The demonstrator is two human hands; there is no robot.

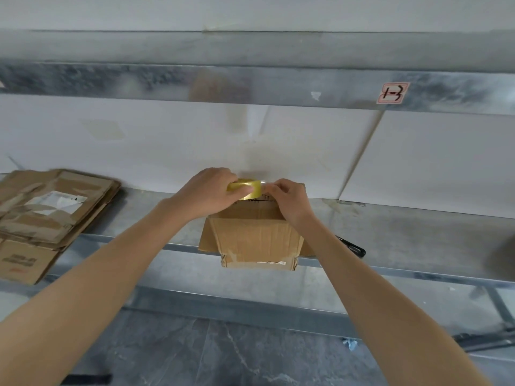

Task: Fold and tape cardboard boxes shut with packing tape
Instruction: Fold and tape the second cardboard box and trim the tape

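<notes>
- At mid-frame, the left hand (209, 191) curled round the tape roll (245, 188), steadying it above the cardboard box (257, 235) on the metal shelf (404, 232).
- The right hand (289, 200) pinched at the roll's edge, likely to free the tape end.
- The tape end itself was too small to make out; the hands hid the box's far flaps.

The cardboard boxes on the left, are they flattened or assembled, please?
Flattened: the cardboard boxes lie collapsed in a flat stack on the metal shelf.
</notes>
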